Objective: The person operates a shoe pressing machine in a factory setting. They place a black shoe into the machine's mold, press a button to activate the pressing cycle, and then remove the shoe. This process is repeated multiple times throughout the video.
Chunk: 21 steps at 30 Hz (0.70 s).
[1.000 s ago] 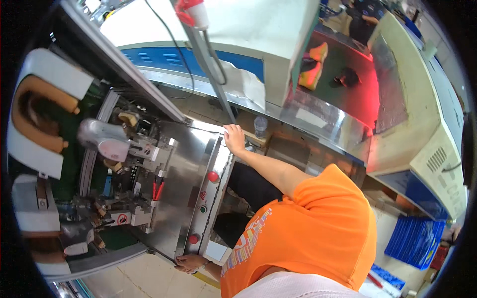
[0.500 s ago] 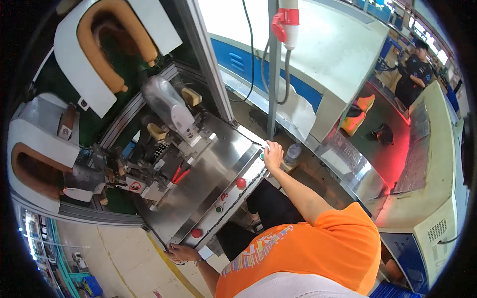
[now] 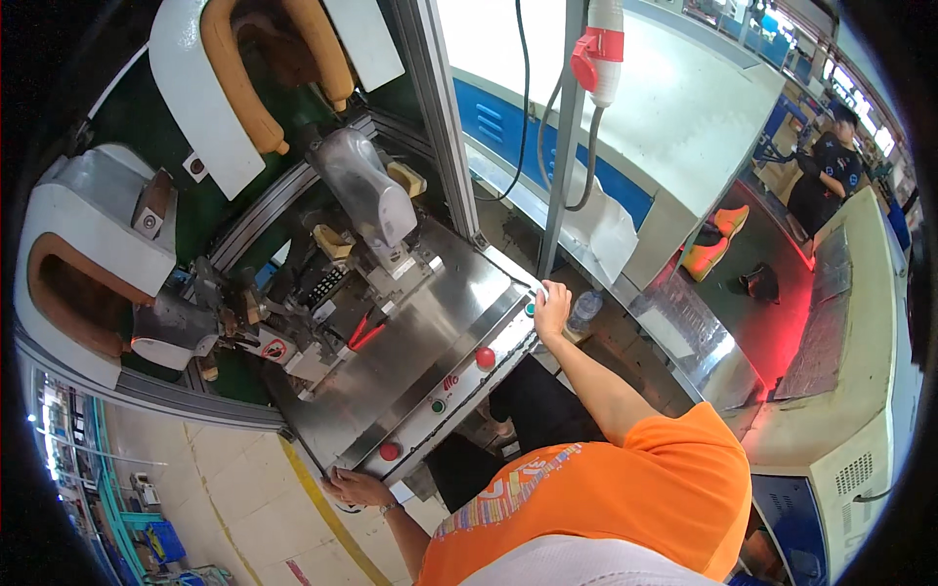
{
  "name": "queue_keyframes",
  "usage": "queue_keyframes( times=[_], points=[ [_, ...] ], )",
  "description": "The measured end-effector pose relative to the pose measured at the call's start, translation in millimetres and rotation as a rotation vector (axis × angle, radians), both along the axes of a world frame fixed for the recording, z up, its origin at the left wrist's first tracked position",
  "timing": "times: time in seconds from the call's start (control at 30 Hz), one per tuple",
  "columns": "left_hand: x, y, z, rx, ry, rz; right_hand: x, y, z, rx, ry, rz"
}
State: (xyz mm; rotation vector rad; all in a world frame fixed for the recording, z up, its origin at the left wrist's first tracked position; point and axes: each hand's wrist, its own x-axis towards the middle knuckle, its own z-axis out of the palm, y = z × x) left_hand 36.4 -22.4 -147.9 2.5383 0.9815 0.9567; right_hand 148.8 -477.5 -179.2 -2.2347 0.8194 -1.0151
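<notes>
My right hand (image 3: 553, 311) lies at the right end of the machine's front control panel (image 3: 467, 383), beside a green button (image 3: 531, 310). Its fingers reach over the panel's end, partly hidden. At the opposite end, my left hand (image 3: 358, 488) touches the panel's corner, fingers stretched toward the edge. Neither hand visibly holds a loose thing. Two red knobs (image 3: 486, 357) and another green button (image 3: 438, 406) sit between them. Beyond the steel tabletop (image 3: 430, 293), a grey shoe-shaped form (image 3: 363, 186) stands upright, while another (image 3: 176, 332) lies near a brown-padded U-shaped clamp (image 3: 68, 293).
Red-handled pliers (image 3: 367, 334) lie on the machine bed. A second padded U-shaped clamp (image 3: 256, 107) hangs above. To the right, a metal post (image 3: 562, 176) carries a red-and-white plug (image 3: 598, 59). Bright shoes (image 3: 713, 244) rest on a red-lit conveyor; a person (image 3: 831, 166) stands beyond.
The view has shifted, so the machine sits higher and farther right in the picture. Both hands keep their places at the two panel ends.
</notes>
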Motion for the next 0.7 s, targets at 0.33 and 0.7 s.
queue_keyframes(
  times=[0.33,0.7],
  points=[
    [0,1,-1,-0.033,-0.034,-0.013,2,3,3,0.123,0.145,-0.067],
    [-2,4,-3,-0.034,-0.010,0.011,-3,6,11,0.127,0.341,-0.084]
  ],
)
